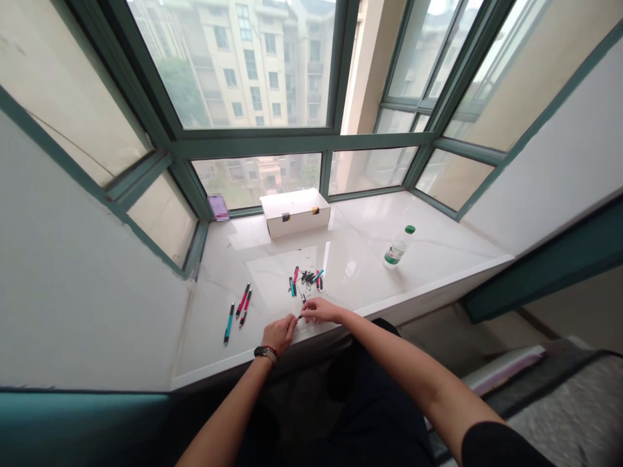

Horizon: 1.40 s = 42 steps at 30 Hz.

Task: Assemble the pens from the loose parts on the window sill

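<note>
My left hand (280,333) is closed in a pinch near the front edge of the sill, a watch on its wrist. Fingertips of my right hand (319,311) meet it from the other side. Between them shows a small dark pen part (300,317), gripped from both ends; its exact kind is too small to tell. Just beyond my fingers lies a heap of small black pen parts (308,277), with red and teal barrels around it. To the left, a teal pen (229,323) and two red pens (246,307) rest apart from the heap.
A white box (296,220) with dark and yellow tabs stands against the window. On the right is a clear bottle (398,248) with a green cap. A purple packet (219,207) leans in the left corner. The white sill's front edge (389,301) runs close below my hands.
</note>
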### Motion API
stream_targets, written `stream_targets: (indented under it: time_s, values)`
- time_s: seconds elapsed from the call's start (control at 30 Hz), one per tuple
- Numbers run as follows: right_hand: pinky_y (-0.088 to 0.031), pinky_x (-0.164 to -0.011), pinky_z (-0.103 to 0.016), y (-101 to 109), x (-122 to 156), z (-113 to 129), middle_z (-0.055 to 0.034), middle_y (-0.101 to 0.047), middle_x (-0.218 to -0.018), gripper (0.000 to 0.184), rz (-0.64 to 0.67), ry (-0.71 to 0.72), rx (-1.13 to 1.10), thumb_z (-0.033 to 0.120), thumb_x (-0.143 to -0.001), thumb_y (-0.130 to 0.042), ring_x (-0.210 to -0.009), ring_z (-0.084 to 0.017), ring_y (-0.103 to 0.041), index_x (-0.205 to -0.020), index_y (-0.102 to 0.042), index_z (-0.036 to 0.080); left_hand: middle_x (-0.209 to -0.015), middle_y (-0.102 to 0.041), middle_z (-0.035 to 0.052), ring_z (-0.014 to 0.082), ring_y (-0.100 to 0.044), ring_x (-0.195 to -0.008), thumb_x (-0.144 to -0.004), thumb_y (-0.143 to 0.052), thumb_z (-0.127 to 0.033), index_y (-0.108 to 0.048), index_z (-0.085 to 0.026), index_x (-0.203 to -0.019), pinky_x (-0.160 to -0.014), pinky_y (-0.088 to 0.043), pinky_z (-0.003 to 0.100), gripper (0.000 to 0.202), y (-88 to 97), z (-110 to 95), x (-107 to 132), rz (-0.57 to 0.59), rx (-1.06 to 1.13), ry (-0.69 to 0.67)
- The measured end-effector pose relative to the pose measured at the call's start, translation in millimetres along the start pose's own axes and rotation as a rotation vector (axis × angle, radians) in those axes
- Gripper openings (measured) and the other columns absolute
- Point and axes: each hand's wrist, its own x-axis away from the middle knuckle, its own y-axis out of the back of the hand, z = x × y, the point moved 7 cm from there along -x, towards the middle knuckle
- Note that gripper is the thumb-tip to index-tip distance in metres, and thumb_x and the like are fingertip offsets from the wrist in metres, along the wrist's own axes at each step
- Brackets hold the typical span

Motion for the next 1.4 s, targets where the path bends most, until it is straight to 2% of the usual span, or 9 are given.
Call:
stream_targets:
  time_s: [0.13,0.3,0.53,0.7,0.93,1.07,1.17,1.27,1.4]
  values:
    - [-0.043,-0.045,-0.020,-4,2,-6,0.0005,-0.057,-0.047,0.039,-0.031,-0.026,-0.050,0.052,-0.081,-0.061,-0.045,-0.011,-0.053,-0.068,-0.061,0.015,-0.081,-0.070,0.0014,0.0176,-0.063,-0.075,-0.092,-0.030,-0.058,-0.059,-0.029,-0.104,-0.062,-0.030,0.026,0.043,4.9,-4,1,-0.015,0.026,-0.017]
    - [-0.042,-0.046,-0.019,-3,2,-9,0.0015,-0.062,-0.053,0.031,-0.015,-0.064,-0.126,0.045,-0.074,-0.071,-0.046,-0.010,-0.055,-0.077,-0.061,0.015,-0.082,-0.070,0.0012,0.0163,-0.063,-0.076,-0.095,-0.025,-0.051,-0.061,-0.030,-0.098,-0.062,-0.029,0.026,0.042,5.7,-8,3,-0.029,0.005,-0.069]
    - [-0.039,-0.045,-0.018,-5,3,-8,-0.0009,-0.067,-0.063,0.037,-0.027,-0.017,-0.171,0.048,-0.073,-0.072,-0.047,-0.010,-0.056,-0.085,-0.058,0.016,-0.074,-0.067,0.0028,0.0157,-0.061,-0.070,-0.096,-0.021,-0.050,-0.059,-0.025,-0.082,-0.060,-0.026,0.027,0.048,1.4,-5,-1,-0.039,-0.053,-0.035]
    - [-0.036,-0.043,-0.019,-7,6,-8,-0.0029,-0.070,-0.068,0.037,-0.057,0.020,-0.207,0.049,-0.072,-0.071,-0.048,-0.011,-0.057,-0.085,-0.057,0.017,-0.075,-0.067,0.0031,0.0167,-0.061,-0.071,-0.096,-0.019,-0.049,-0.059,-0.025,-0.082,-0.059,-0.027,0.027,0.049,0.6,-5,-1,-0.032,-0.064,-0.020]
    - [-0.039,-0.049,-0.019,-7,11,-5,-0.0052,-0.072,-0.076,0.039,0.023,0.011,-0.229,0.052,-0.072,-0.070,-0.063,-0.014,-0.065,-0.084,-0.059,0.016,-0.078,-0.068,0.0052,0.0170,-0.062,-0.074,-0.097,-0.019,-0.047,-0.060,-0.024,-0.086,-0.062,-0.031,0.027,0.048,-0.8,-5,0,0.014,-0.071,0.010]
    - [-0.040,-0.049,-0.019,-5,11,-7,-0.0052,-0.071,-0.074,0.039,-0.023,0.041,-0.254,0.050,-0.070,-0.072,-0.061,-0.013,-0.063,-0.082,-0.060,0.016,-0.079,-0.069,0.0046,0.0171,-0.062,-0.075,-0.096,-0.021,-0.052,-0.061,-0.025,-0.088,-0.062,-0.031,0.026,0.048,-1.1,-5,0,-0.013,-0.064,-0.004]
    - [-0.042,-0.049,-0.020,1,9,-14,-0.0051,-0.071,-0.071,0.041,-0.117,0.041,-0.306,0.051,-0.068,-0.072,-0.058,-0.013,-0.062,-0.082,-0.059,0.015,-0.079,-0.069,0.0034,0.0180,-0.063,-0.076,-0.093,-0.029,-0.056,-0.061,-0.028,-0.103,-0.062,-0.033,0.025,0.043,-2.6,-4,1,-0.023,-0.030,0.011]
    - [-0.045,-0.052,-0.022,5,8,-18,-0.0049,-0.070,-0.070,0.044,-0.157,0.032,-0.344,0.053,-0.068,-0.072,-0.057,-0.013,-0.062,-0.084,-0.059,0.015,-0.088,-0.070,0.0036,0.0178,-0.064,-0.081,-0.094,-0.032,-0.051,-0.058,-0.028,-0.114,-0.067,-0.036,0.025,0.040,-1.0,-4,1,-0.053,0.022,0.021]
    - [-0.048,-0.056,-0.024,6,10,-17,-0.0045,-0.070,-0.069,0.046,-0.163,0.043,-0.376,0.054,-0.065,-0.074,-0.057,-0.013,-0.063,-0.086,-0.058,0.016,-0.099,-0.068,0.0030,0.0155,-0.062,-0.086,-0.097,-0.027,-0.045,-0.062,-0.028,-0.104,-0.071,-0.037,0.024,0.040,5.0,-9,3,-0.083,0.064,-0.015]
